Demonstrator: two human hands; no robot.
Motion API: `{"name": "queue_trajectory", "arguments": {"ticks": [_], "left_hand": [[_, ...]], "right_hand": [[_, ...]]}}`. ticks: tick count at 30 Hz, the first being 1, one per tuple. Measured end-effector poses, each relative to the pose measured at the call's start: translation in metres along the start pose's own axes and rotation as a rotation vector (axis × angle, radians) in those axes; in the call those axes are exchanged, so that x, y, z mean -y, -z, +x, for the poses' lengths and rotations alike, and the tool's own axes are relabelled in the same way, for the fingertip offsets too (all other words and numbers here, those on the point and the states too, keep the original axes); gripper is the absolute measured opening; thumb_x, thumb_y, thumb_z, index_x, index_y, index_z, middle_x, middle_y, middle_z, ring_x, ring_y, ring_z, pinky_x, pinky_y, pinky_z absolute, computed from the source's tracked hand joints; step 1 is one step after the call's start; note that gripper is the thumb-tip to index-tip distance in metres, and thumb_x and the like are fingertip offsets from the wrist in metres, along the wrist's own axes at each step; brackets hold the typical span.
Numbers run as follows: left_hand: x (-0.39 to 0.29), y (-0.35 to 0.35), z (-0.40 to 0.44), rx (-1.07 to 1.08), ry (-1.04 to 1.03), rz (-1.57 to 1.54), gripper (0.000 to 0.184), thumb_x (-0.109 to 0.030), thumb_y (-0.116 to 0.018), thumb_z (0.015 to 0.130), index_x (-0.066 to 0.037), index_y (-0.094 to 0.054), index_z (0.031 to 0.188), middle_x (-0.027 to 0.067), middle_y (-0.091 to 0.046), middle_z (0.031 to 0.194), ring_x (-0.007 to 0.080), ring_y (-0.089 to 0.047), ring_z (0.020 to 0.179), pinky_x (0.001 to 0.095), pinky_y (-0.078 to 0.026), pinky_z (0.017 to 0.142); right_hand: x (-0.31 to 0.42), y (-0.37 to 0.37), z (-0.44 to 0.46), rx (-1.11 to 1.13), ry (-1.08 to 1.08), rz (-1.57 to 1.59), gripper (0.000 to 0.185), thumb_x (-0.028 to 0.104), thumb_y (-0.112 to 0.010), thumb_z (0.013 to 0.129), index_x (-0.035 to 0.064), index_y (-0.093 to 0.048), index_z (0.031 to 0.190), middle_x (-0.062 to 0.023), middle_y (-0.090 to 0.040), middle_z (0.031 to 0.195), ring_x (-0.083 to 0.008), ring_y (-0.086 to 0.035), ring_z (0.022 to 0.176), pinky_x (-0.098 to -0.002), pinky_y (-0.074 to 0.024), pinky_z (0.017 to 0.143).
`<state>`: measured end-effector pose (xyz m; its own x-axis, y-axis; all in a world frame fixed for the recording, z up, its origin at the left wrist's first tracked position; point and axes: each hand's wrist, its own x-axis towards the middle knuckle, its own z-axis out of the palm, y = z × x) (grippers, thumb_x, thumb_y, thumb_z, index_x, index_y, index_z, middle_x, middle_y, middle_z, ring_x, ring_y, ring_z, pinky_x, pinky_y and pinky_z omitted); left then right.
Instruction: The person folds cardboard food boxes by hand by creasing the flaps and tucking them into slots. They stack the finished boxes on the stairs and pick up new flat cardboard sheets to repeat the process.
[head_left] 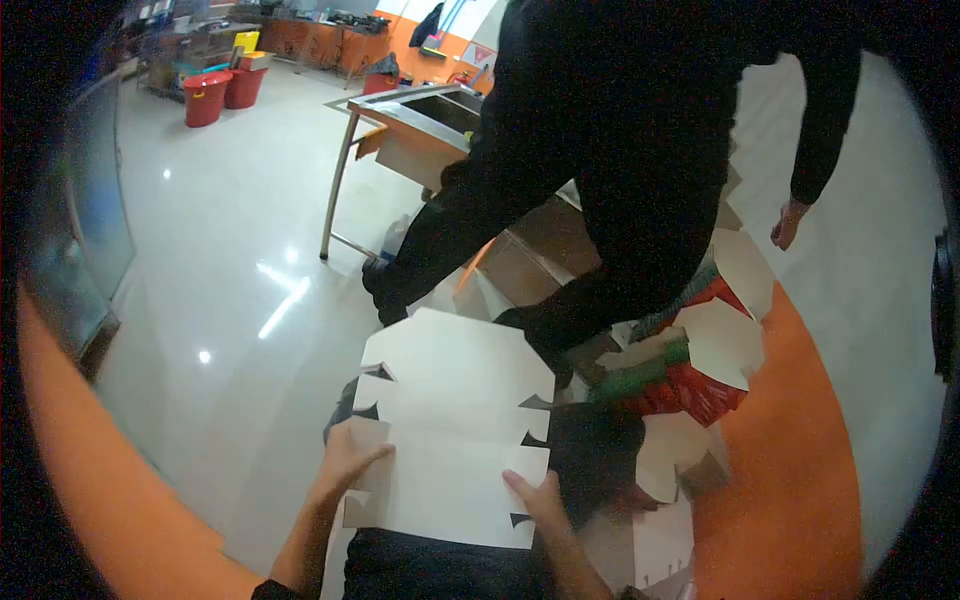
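Observation:
A flat white cardboard box blank [455,420] with notched, slit side edges lies over my dark-clothed lap. My left hand [350,455] grips its left edge, thumb on top, where a side flap is partly folded up. On the right edge, my right hand [538,497] holds the blank with its thumb on the white face and the fingers hidden underneath. Beside my right leg stand several stacks of similar white card pieces [715,345], some over red and green printed material [665,385].
A person in dark clothes [620,130] steps close in front of me, one hand [788,224] hanging at the right. Behind them stands a metal-framed sink table [415,105]. Brown cartons [545,250] sit by their legs. Red buckets [207,98] stand far left, near a glass panel [90,210].

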<state>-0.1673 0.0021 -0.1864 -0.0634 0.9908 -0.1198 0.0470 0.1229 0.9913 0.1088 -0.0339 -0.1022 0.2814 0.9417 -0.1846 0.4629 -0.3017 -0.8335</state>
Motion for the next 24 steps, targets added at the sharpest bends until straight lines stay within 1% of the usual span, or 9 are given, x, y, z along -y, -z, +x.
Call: {"name": "queue_trajectory", "arguments": {"ticks": [4, 7, 10, 13, 14, 17, 18, 22, 24], "left_hand": [[-0.023, -0.023, -0.005, 0.157, 0.010, -0.135, 0.039, -0.018, -0.079, 0.065, 0.004, -0.061, 0.093, 0.0094, -0.065, 0.084, 0.0160, -0.062, 0.076, 0.0288, -0.050, 0.069], [-0.022, -0.053, -0.010, 0.054, -0.129, 0.025, 0.036, -0.016, -0.077, 0.066, 0.004, -0.061, 0.090, 0.0102, -0.066, 0.082, 0.0170, -0.062, 0.075, 0.0306, -0.050, 0.068], [-0.025, -0.071, -0.022, 0.049, -0.085, -0.085, 0.035, -0.016, -0.077, 0.065, 0.005, -0.061, 0.089, 0.0117, -0.066, 0.082, 0.0186, -0.063, 0.074, 0.0319, -0.050, 0.067], [0.016, -0.076, -0.010, -0.030, -0.175, 0.063, 0.034, -0.015, -0.076, 0.065, 0.004, -0.061, 0.089, 0.0119, -0.065, 0.081, 0.0187, -0.063, 0.073, 0.0322, -0.050, 0.065], [0.020, -0.071, -0.007, -0.025, -0.137, 0.049, 0.034, -0.014, -0.076, 0.065, 0.004, -0.061, 0.089, 0.0116, -0.065, 0.082, 0.0183, -0.063, 0.073, 0.0318, -0.050, 0.065], [0.014, -0.055, -0.007, -0.005, -0.022, -0.026, 0.034, -0.013, -0.076, 0.065, 0.003, -0.061, 0.090, 0.0106, -0.065, 0.082, 0.0174, -0.062, 0.072, 0.0309, -0.051, 0.064], [0.011, -0.052, -0.008, 0.001, 0.015, -0.084, 0.034, -0.013, -0.076, 0.065, 0.003, -0.061, 0.090, 0.0102, -0.065, 0.082, 0.0171, -0.062, 0.072, 0.0306, -0.051, 0.064], [0.016, -0.049, -0.011, -0.005, 0.087, -0.153, 0.034, -0.011, -0.076, 0.064, 0.003, -0.061, 0.091, 0.0104, -0.065, 0.083, 0.0168, -0.063, 0.071, 0.0300, -0.052, 0.063], [0.019, -0.048, -0.010, 0.024, 0.080, -0.226, 0.035, -0.012, -0.076, 0.065, 0.004, -0.061, 0.092, 0.0114, -0.065, 0.084, 0.0169, -0.063, 0.071, 0.0301, -0.052, 0.063]], "right_hand": [[-0.032, 0.041, 0.016, 0.032, 0.101, 0.109, 0.034, 0.022, -0.072, 0.074, -0.0032, -0.062, 0.095, -0.0123, -0.066, 0.089, -0.0193, -0.063, 0.077, -0.0323, -0.0506, 0.069], [-0.025, 0.059, 0.017, -0.084, 0.117, -0.175, 0.030, 0.021, -0.070, 0.074, -0.0038, -0.063, 0.090, -0.0149, -0.066, 0.082, -0.0226, -0.065, 0.073, -0.0335, -0.0510, 0.065], [-0.047, 0.046, 0.033, -0.142, 0.214, -0.408, 0.026, 0.020, -0.064, 0.075, -0.0040, -0.062, 0.084, -0.0205, -0.065, 0.078, -0.0322, -0.065, 0.071, -0.0382, -0.0511, 0.064], [-0.050, 0.012, 0.037, -0.168, 0.276, -0.588, 0.028, 0.018, -0.056, 0.075, -0.0040, -0.057, 0.092, -0.0252, -0.061, 0.077, -0.0458, -0.058, 0.073, -0.0481, -0.0480, 0.068], [-0.042, 0.004, 0.032, -0.160, 0.290, -0.654, 0.037, 0.026, -0.051, 0.085, -0.0064, -0.053, 0.102, -0.0233, -0.063, 0.085, -0.0396, -0.061, 0.078, -0.0446, -0.0478, 0.074], [-0.047, 0.019, 0.038, 0.163, 0.092, 0.080, 0.047, 0.035, -0.041, 0.093, -0.0069, -0.050, 0.114, -0.0173, -0.060, 0.106, -0.0266, -0.058, 0.095, -0.0365, -0.0447, 0.084], [-0.047, 0.036, 0.041, 0.352, -0.161, 0.294, 0.052, 0.038, -0.028, 0.098, -0.0038, -0.048, 0.120, -0.0109, -0.056, 0.114, -0.0206, -0.053, 0.103, -0.0339, -0.0417, 0.089], [-0.035, 0.070, 0.027, 0.527, -0.198, 0.707, 0.052, 0.039, -0.033, 0.096, -0.0017, -0.043, 0.127, -0.0106, -0.052, 0.119, -0.0198, -0.049, 0.109, -0.0327, -0.0378, 0.094], [-0.026, 0.065, 0.027, 0.516, -0.040, 0.420, 0.052, 0.038, -0.036, 0.096, -0.0042, -0.039, 0.127, -0.0113, -0.053, 0.117, -0.0189, -0.050, 0.108, -0.0319, -0.0407, 0.092]]}}
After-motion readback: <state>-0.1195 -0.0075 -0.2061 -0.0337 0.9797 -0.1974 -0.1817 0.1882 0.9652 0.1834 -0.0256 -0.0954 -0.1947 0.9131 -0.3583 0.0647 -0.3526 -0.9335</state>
